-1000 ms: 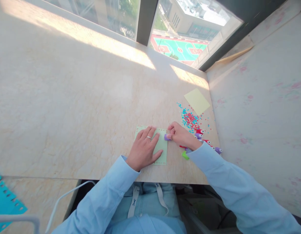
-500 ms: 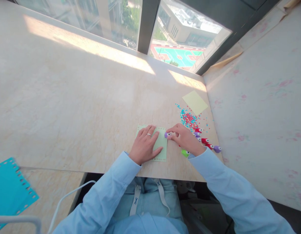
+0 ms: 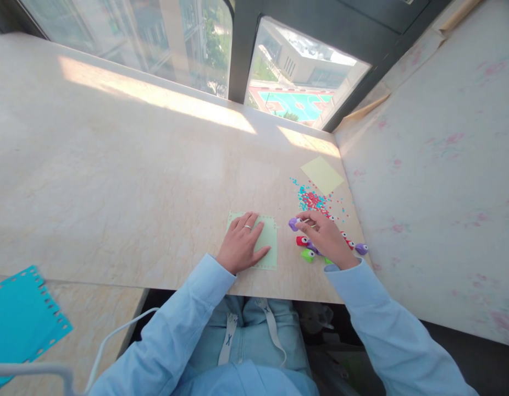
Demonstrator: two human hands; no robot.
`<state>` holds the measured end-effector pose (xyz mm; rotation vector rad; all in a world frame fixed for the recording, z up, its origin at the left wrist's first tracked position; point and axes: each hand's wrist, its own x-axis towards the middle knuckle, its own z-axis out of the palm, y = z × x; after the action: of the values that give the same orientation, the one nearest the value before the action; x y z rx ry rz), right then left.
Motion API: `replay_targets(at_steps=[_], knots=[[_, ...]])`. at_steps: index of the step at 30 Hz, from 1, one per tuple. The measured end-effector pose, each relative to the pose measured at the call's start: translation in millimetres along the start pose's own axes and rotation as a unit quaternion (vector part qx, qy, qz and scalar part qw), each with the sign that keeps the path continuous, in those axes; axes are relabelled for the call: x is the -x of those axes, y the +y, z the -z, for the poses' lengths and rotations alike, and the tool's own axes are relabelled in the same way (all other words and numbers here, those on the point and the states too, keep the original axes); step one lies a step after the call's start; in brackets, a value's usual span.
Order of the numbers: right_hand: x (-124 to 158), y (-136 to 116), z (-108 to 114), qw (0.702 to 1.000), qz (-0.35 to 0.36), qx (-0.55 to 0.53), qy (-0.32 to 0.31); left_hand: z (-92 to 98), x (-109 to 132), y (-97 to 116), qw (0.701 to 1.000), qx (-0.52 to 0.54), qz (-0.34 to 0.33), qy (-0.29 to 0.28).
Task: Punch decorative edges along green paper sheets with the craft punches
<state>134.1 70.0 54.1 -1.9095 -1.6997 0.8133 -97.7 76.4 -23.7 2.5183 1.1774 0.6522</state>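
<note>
My left hand (image 3: 243, 242) lies flat with fingers spread on a pale green sheet of paper (image 3: 270, 242), which has small holes along its edges. A ring shows on one finger. My right hand (image 3: 324, 236) pinches a small purple hole punch (image 3: 294, 224), held to the right of the sheet and apart from it. Below that hand lie a red hole punch (image 3: 302, 241) and a green hole punch (image 3: 308, 255). Another purple hole punch (image 3: 361, 249) sits farther right, beside some red ones partly hidden by my right hand.
Red and blue paper confetti (image 3: 312, 199) is scattered beyond my right hand. A pale yellow-green sheet (image 3: 322, 175) lies behind it, near the wall (image 3: 427, 192). Blue punched sheets (image 3: 23, 319) and a white cable (image 3: 114, 333) are at the lower left. Windows stand at the back.
My right hand has moved right with the purple hole punch, off the sheet's right edge. My left hand stays flat on the sheet. The whole view has shifted slightly.
</note>
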Motion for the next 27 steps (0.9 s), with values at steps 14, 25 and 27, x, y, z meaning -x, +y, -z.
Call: replay_targets(at_steps=[14,25,27], knots=[[48.8,-29.8,-26.1,0.952,-0.056,-0.293,0.072,44.3,2.6,43.8,0.958,0.237,0.085,0.138],[71.3,-57.3,-73.8,0.926,-0.051,-0.372,0.029,34.9,29.2,53.2,0.937,0.279,0.099,0.184],[72.1,-57.7,-75.5,0.928,-0.047,-0.369,0.019,36.4,31.0,46.5,0.940,0.268,0.101,0.187]])
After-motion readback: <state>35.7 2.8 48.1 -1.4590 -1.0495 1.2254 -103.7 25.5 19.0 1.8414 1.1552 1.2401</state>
